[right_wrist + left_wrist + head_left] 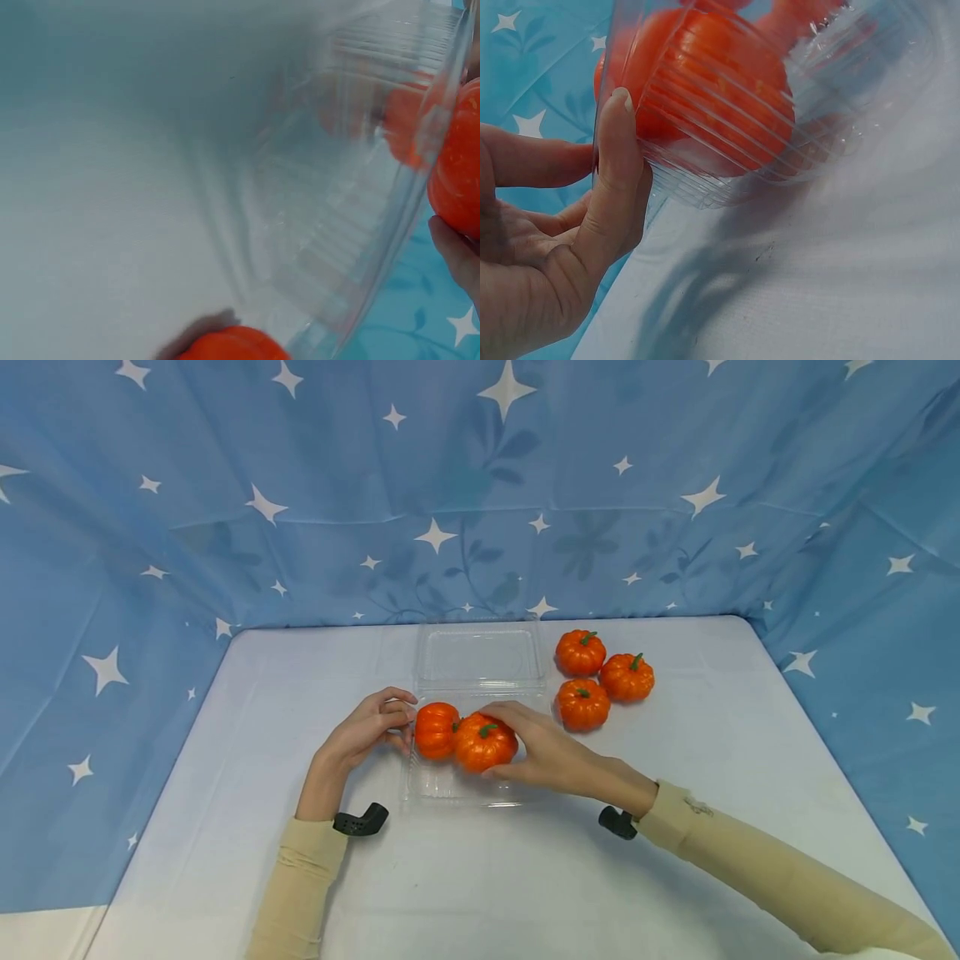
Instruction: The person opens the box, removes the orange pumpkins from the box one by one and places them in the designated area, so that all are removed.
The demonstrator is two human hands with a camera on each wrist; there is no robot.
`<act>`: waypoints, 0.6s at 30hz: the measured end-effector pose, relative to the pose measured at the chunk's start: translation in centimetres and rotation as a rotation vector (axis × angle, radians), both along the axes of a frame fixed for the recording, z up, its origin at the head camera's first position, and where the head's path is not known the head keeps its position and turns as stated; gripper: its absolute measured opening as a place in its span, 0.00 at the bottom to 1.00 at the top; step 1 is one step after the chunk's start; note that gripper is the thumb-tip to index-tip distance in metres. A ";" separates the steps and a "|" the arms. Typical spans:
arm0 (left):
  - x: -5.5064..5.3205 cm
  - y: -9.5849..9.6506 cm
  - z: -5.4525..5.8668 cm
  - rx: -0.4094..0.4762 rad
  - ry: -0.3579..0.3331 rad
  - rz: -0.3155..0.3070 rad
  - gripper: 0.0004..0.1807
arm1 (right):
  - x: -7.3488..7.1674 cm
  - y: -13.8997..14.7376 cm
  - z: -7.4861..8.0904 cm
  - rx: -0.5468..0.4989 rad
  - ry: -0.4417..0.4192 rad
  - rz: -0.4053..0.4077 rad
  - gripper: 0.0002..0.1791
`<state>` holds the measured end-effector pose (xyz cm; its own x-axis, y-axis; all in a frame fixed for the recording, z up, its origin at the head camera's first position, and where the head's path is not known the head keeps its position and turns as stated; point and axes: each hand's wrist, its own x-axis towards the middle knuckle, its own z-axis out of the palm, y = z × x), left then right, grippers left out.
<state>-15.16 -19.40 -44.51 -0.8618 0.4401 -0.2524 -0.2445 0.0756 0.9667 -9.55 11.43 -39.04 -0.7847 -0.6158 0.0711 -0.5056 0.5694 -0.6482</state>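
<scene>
A clear plastic clamshell box [442, 789] lies open on the table, its lid [480, 656] folded back toward the curtain. In its left part a small orange pumpkin [437, 731] lies on its side, seen through the ribbed wall in the left wrist view. My left hand [367, 727] pinches the box's left rim between thumb [617, 142] and fingers. Over the middle of the box, my right hand [551, 747] grips another orange pumpkin [486, 743] with a green stem, right beside the first. The right wrist view shows this held pumpkin [459, 165] at the box's rim.
Three more orange pumpkins, a back one [581, 652], a right one [627, 677] and a front one [582, 705], stand close together right of the box. A white cloth covers the table [450, 885]. Blue star-patterned curtain [337, 485] hangs behind and at both sides.
</scene>
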 end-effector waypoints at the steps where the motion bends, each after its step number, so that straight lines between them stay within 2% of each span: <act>1: 0.0 0.0 0.0 -0.001 0.002 -0.001 0.21 | 0.1 0.2 0.0 0.002 0.003 -0.008 0.41; 18: 0.1 0.0 0.0 0.001 0.003 -0.009 0.24 | 0.0 4.7 -0.4 -0.046 0.113 -0.127 0.44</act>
<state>-15.06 -19.44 -44.50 -0.8585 0.4480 -0.2496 -0.2413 0.0765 0.9674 -9.57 16.18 -39.42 -0.8413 -0.5066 0.1887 -0.5026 0.6044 -0.6182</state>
